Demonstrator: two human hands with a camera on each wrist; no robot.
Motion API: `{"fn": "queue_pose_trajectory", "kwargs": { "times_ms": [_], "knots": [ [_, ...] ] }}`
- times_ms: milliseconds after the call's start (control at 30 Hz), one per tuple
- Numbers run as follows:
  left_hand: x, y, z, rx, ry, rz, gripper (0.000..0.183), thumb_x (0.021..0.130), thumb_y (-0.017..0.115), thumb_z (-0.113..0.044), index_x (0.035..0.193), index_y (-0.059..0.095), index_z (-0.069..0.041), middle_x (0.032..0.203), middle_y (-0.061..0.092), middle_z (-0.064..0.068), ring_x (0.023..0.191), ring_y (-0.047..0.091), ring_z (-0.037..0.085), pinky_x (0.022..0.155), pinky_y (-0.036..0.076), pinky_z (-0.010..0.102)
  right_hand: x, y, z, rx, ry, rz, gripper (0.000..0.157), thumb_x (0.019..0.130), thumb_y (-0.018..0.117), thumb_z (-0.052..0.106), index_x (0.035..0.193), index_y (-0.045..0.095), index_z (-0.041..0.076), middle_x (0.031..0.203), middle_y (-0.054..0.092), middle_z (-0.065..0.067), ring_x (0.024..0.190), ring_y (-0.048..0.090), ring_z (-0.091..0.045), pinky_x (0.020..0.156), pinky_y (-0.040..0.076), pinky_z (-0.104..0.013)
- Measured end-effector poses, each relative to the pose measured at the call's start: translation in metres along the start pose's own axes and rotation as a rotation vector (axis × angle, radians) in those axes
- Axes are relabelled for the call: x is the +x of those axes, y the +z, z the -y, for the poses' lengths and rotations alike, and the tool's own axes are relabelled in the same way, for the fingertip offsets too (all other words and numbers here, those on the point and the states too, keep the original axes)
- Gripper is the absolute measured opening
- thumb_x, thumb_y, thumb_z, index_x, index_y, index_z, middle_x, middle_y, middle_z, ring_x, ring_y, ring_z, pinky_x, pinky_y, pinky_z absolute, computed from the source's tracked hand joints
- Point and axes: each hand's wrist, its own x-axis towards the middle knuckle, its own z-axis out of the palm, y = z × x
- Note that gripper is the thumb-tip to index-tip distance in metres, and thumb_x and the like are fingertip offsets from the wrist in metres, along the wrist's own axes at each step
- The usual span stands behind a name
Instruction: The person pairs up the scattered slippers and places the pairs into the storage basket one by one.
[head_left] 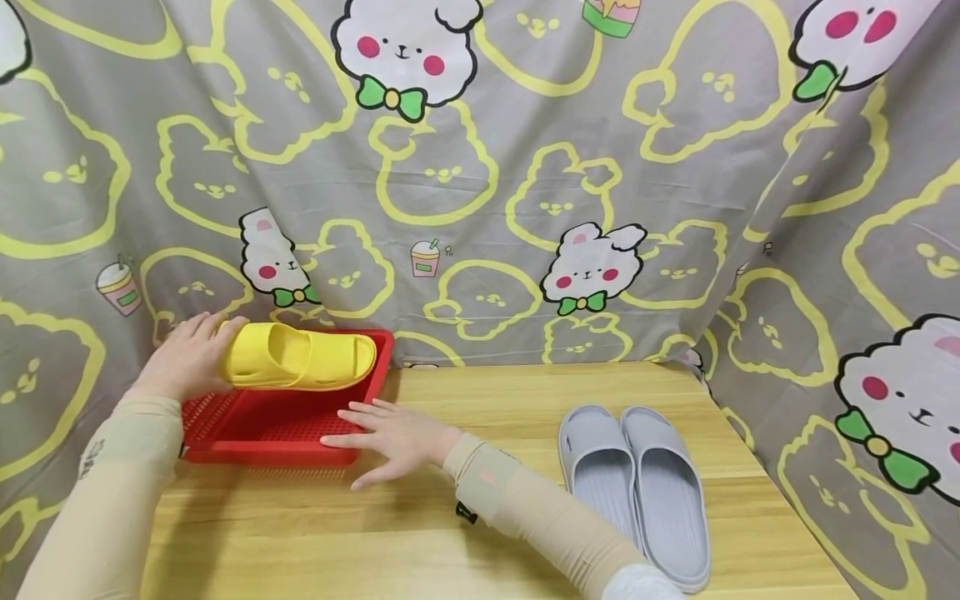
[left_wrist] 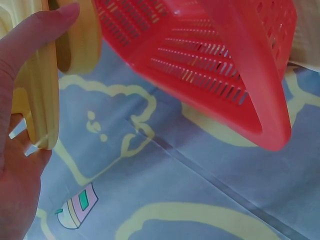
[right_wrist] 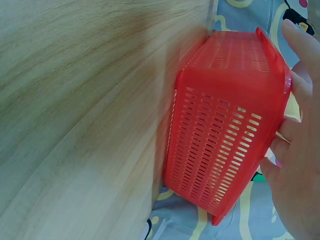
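Note:
My left hand (head_left: 187,358) grips a yellow slipper (head_left: 330,358) by one end, over the back part of a red plastic basket (head_left: 277,450). In the left wrist view the thumb lies across the slipper (left_wrist: 45,100), with fingers on its other side. The slipper lies lengthwise, pointing right, and hides part of the basket's far side. My right hand (head_left: 397,437) has its fingers spread and straight at the basket's front right corner. In the right wrist view these fingertips are right at the rim of the basket (right_wrist: 220,145).
A pair of grey slippers (head_left: 671,500) lies side by side on the wooden table (head_left: 480,392), to the right; my right forearm partly covers them. A small black object (head_left: 466,512) shows beside that forearm. A grey patterned curtain (head_left: 487,192) hangs behind and at both sides.

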Motion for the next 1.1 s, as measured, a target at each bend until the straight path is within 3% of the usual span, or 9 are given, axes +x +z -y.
{"fn": "queue_pose_trajectory", "kwargs": {
  "times_ms": [233,633,733,933,1100],
  "knots": [
    [0.003,0.003,-0.002,0.001,-0.013,0.054,0.101,0.045,0.091,-0.021,0.132,0.043,-0.006,0.126,0.048,0.029,0.12,0.038,0.051,0.099,0.034,0.072,0.0,-0.001,0.0,0.017,0.0,0.005,0.08,0.088,0.043,0.073,0.154,0.006,0.047,0.166,0.004,0.001,0.154,0.001,-0.017,0.125,0.006,-0.037],
    [0.012,0.007,-0.016,0.015,-0.048,0.167,0.103,0.049,0.093,-0.028,0.136,0.042,-0.008,0.132,0.046,0.028,0.125,0.035,0.052,0.107,0.026,0.071,0.002,0.001,-0.001,0.013,-0.011,-0.004,0.08,0.088,0.044,0.072,0.154,0.009,0.045,0.165,0.012,-0.001,0.154,0.005,-0.021,0.125,0.008,-0.038],
    [0.013,0.009,-0.017,0.024,-0.043,0.163,0.102,0.049,0.092,-0.029,0.135,0.043,-0.008,0.132,0.046,0.028,0.126,0.035,0.052,0.108,0.025,0.07,0.002,0.002,-0.002,0.01,-0.017,-0.01,0.079,0.088,0.045,0.072,0.154,0.01,0.045,0.165,0.013,-0.001,0.154,0.007,-0.022,0.125,0.008,-0.038],
    [0.013,0.014,-0.016,0.064,0.028,0.126,0.096,0.05,0.091,-0.025,0.133,0.047,-0.006,0.129,0.049,0.03,0.124,0.038,0.053,0.109,0.027,0.068,0.002,0.001,-0.003,-0.004,-0.016,-0.009,0.08,0.088,0.044,0.073,0.154,0.009,0.045,0.165,0.013,0.0,0.154,0.008,-0.022,0.125,0.008,-0.036],
    [0.015,0.017,-0.017,0.064,0.0,0.151,0.095,0.052,0.089,-0.019,0.135,0.044,-0.007,0.133,0.045,0.031,0.127,0.032,0.059,0.106,0.027,0.072,0.001,0.0,-0.002,0.003,-0.017,-0.007,0.079,0.088,0.044,0.073,0.154,0.01,0.045,0.165,0.014,0.0,0.154,0.007,-0.022,0.125,0.008,-0.036]
  ]
}}
